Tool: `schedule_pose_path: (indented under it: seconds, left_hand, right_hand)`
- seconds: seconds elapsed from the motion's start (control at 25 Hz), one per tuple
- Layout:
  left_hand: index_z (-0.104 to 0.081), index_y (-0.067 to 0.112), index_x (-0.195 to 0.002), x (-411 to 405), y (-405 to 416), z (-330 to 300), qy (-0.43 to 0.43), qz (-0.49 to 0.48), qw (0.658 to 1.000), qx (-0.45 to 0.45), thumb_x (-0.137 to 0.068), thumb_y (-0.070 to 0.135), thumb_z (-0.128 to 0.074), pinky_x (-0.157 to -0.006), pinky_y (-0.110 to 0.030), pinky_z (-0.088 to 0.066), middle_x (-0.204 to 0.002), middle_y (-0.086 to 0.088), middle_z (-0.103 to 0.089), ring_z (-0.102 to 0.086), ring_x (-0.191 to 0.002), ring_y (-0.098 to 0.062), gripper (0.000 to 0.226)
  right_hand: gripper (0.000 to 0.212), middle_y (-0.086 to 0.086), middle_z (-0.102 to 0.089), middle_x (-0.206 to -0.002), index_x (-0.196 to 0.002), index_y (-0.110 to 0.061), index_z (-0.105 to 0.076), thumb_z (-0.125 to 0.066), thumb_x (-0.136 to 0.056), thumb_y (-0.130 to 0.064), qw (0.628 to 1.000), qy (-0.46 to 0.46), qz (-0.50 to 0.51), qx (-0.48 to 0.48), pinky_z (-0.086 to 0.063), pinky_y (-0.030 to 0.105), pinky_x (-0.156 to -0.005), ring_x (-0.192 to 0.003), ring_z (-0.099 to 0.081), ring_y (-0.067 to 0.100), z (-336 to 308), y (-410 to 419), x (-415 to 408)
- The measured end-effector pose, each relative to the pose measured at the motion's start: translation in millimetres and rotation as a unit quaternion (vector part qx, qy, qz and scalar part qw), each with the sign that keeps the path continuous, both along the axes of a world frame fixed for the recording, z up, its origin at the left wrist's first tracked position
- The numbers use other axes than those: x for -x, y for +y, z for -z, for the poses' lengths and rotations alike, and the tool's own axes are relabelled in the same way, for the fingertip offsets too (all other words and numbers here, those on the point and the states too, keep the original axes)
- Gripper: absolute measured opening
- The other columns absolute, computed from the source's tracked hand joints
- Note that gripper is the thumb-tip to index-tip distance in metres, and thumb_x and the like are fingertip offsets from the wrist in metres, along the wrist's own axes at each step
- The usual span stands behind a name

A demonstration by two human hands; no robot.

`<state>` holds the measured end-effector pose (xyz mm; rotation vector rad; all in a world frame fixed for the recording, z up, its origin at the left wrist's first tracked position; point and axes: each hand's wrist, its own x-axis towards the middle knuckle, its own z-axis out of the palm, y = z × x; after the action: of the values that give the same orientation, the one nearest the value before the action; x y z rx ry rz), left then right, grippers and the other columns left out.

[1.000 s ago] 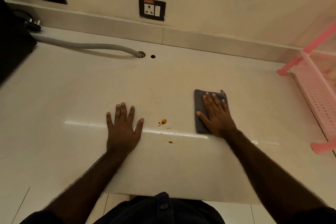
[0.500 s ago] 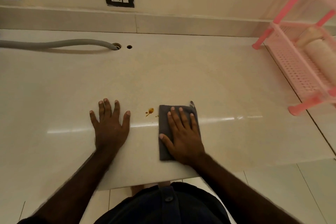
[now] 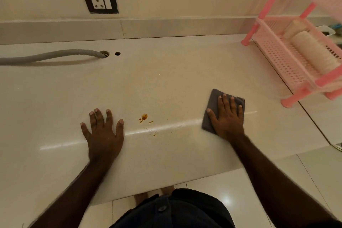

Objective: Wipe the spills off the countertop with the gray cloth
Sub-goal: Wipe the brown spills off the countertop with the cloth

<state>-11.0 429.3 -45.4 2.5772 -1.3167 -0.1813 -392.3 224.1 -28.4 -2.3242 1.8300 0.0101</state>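
A folded gray cloth (image 3: 212, 105) lies flat on the cream countertop (image 3: 166, 79), right of centre. My right hand (image 3: 228, 116) presses down on it with fingers spread, covering most of it. A small orange-brown spill (image 3: 144, 117) with a few specks beside it and one fleck lower down sits between my two hands. My left hand (image 3: 103, 133) rests flat on the counter to the left of the spill, fingers apart, holding nothing.
A pink plastic rack (image 3: 296, 61) holding a pale roll stands at the right end of the counter. A gray corrugated hose (image 3: 50, 56) runs from the left into a hole near the back. A wall socket (image 3: 100, 2) sits above. The counter's front edge is close to my body.
My right hand slid the cloth left to the spill half a second ago, then back right, away from it. The lower specks have thinned. My left hand stayed planted.
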Motion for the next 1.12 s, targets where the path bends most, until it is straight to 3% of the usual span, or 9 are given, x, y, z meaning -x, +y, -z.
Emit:
schedule_pose_path:
  seconds: [0.12,0.28,0.48,0.64,0.8,0.92,1.04,1.12]
  left_hand:
    - [-0.012,0.019,-0.164,1,-1,-2,-0.005,-0.006,1.0,-0.015,-0.101,0.064,-0.007,-0.126,-0.06,0.005,-0.173,-0.014,-0.004,0.004,-0.16,-0.029,0.078]
    - [-0.011,0.02,-0.164,2,-2,-3,-0.012,-0.013,1.0,-0.019,-0.102,0.064,-0.008,-0.127,-0.059,0.006,-0.173,-0.011,-0.003,0.005,-0.16,-0.027,0.076]
    - [-0.016,0.021,-0.164,2,-3,0,-0.015,-0.018,1.0,-0.01,-0.103,0.062,-0.015,-0.127,-0.057,0.005,-0.173,-0.01,-0.006,0.003,-0.161,-0.025,0.074]
    - [-0.016,0.023,-0.164,2,-3,1,-0.005,-0.022,1.0,0.003,-0.102,0.064,-0.015,-0.128,-0.055,0.005,-0.173,-0.007,-0.006,0.004,-0.16,-0.023,0.074]
    - [-0.011,0.026,-0.164,2,-3,-1,0.011,-0.029,1.0,0.001,-0.1,0.067,-0.012,-0.128,-0.054,0.007,-0.174,-0.004,-0.001,0.007,-0.16,-0.022,0.076]
    - [-0.011,0.028,-0.164,2,-3,-2,0.017,-0.033,0.999,-0.002,-0.099,0.068,-0.011,-0.128,-0.052,0.008,-0.174,-0.003,0.0,0.009,-0.16,-0.02,0.076]
    - [-0.012,0.029,-0.164,3,-3,-2,0.02,-0.036,0.999,0.003,-0.1,0.067,-0.012,-0.128,-0.051,0.009,-0.174,-0.002,-0.001,0.008,-0.16,-0.018,0.075]
    - [-0.014,0.03,-0.164,5,-3,-3,0.015,-0.04,0.999,0.011,-0.101,0.065,-0.016,-0.128,-0.05,0.009,-0.174,-0.001,-0.003,0.007,-0.16,-0.017,0.072]
  right_hand:
    - [0.096,0.007,-0.002,-0.183,-0.174,-0.018,-0.007,-0.006,-0.098,-0.079,1.0,-0.003,0.006,0.006,0.001,0.06,-0.134,-0.169,0.002,0.034,-1,-39,-47]
    - [0.095,0.008,-0.005,-0.183,-0.173,-0.017,-0.011,-0.009,-0.099,-0.077,0.994,-0.001,-0.11,0.0,0.001,0.062,-0.133,-0.169,0.0,0.034,0,-51,-123]
    - [0.091,0.002,0.008,-0.182,-0.174,-0.021,-0.001,-0.016,-0.104,-0.076,0.965,-0.018,-0.26,-0.018,0.006,0.057,-0.135,-0.168,0.014,0.026,0,17,-134]
    - [0.088,0.001,0.015,-0.181,-0.173,-0.022,0.003,-0.019,-0.106,-0.074,0.953,-0.019,-0.301,-0.034,0.011,0.055,-0.134,-0.166,0.023,0.022,-4,95,-102]
    - [0.084,0.004,0.02,-0.18,-0.172,-0.019,0.009,-0.014,-0.109,-0.069,0.952,-0.032,-0.303,-0.031,0.013,0.056,-0.133,-0.165,0.026,0.025,6,129,-133]
    - [0.082,0.009,0.011,-0.182,-0.173,-0.015,0.001,-0.013,-0.11,-0.065,0.953,-0.045,-0.298,-0.018,0.008,0.059,-0.134,-0.167,0.017,0.029,9,101,-171]
    - [0.08,0.019,-0.021,-0.178,-0.169,-0.007,-0.028,-0.022,-0.109,-0.059,0.971,-0.042,-0.233,0.038,-0.01,0.066,-0.132,-0.167,-0.014,0.039,13,36,-194]
    - [0.08,0.019,-0.024,-0.178,-0.169,-0.008,-0.03,-0.023,-0.109,-0.06,0.978,-0.044,-0.199,0.039,-0.011,0.067,-0.131,-0.166,-0.017,0.039,11,-18,-197]
